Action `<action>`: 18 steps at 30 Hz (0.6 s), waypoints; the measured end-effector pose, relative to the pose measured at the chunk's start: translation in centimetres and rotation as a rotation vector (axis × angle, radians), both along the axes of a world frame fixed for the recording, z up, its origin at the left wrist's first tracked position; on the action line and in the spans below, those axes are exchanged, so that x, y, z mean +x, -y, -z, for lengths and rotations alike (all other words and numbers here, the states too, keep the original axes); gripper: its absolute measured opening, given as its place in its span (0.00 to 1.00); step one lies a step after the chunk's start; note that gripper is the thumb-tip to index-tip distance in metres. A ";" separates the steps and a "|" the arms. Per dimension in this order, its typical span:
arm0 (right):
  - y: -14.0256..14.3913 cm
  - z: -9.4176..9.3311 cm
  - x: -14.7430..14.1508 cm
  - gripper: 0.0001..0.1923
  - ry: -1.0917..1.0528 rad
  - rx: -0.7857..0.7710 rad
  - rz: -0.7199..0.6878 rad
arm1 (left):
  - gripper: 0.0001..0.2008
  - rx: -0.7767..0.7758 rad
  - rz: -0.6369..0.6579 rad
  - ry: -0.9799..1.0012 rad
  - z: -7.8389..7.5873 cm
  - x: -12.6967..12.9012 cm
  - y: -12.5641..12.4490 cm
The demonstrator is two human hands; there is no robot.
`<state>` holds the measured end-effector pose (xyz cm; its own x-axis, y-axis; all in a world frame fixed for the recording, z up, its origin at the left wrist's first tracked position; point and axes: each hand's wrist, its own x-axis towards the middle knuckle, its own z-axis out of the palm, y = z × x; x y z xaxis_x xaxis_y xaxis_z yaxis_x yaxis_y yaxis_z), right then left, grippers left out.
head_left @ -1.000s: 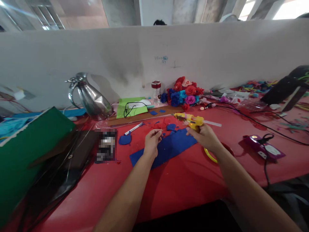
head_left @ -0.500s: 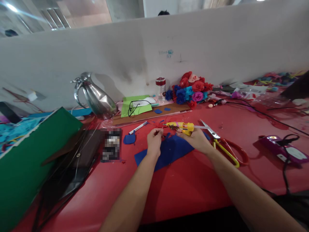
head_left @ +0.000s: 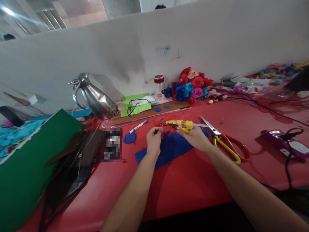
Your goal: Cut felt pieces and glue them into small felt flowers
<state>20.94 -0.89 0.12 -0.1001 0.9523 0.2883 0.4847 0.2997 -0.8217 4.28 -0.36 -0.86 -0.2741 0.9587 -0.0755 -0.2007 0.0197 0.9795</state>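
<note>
My right hand (head_left: 196,138) is wrapped round a yellow hot glue gun (head_left: 187,125), a clear glue stick (head_left: 201,125) jutting from its rear. The nozzle points left, close to the fingertips of my left hand (head_left: 154,139). Those fingers are pinched on a thin, wire-like piece (head_left: 162,127), too small to make out fully. Beneath both hands lies a dark blue sheet (head_left: 166,153), partly covered by them. Scissors (head_left: 214,129) with red and yellow handles rest open just right of my right hand. A cut blue piece (head_left: 130,137) and a white marker (head_left: 138,127) lie to the left.
Fabric flowers (head_left: 190,87), a lidded jar (head_left: 159,87) and a steel jug (head_left: 96,100) stand along the wall. Glasses (head_left: 137,104) rest on green paper. A dark bag (head_left: 84,148) and green board (head_left: 31,174) occupy the left, a purple corded device (head_left: 282,143) the right.
The camera view has shifted slightly. Both hands keep nearly the same pose, with the glue gun nozzle still beside my left fingertips.
</note>
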 end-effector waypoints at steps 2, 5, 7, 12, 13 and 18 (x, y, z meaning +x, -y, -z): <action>0.1 -0.1 0.0 0.13 0.037 0.015 -0.001 | 0.03 0.003 -0.003 0.000 0.0 0.0 0.0; 0.2 -0.3 -0.1 0.14 0.057 0.005 -0.012 | 0.03 0.006 -0.008 0.004 -0.1 0.0 0.0; 0.2 -0.3 0.0 0.14 0.053 -0.001 -0.009 | 0.03 0.002 -0.007 0.004 -0.2 0.0 0.1; 0.0 -0.3 0.2 0.12 0.048 0.002 0.011 | 0.05 0.000 -0.002 -0.008 -0.2 0.0 0.2; 0.0 -0.2 0.2 0.12 0.050 -0.004 -0.003 | 0.05 -0.002 -0.001 -0.011 -0.2 0.0 0.2; -0.2 0.0 0.3 0.12 0.046 0.011 0.002 | 0.04 -0.008 -0.001 -0.011 -0.2 0.0 0.2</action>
<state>21.23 -0.70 0.17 -0.1119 0.9494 0.2935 0.5225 0.3075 -0.7952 4.25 -0.57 -0.67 -0.2761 0.9578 -0.0804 -0.1897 0.0277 0.9814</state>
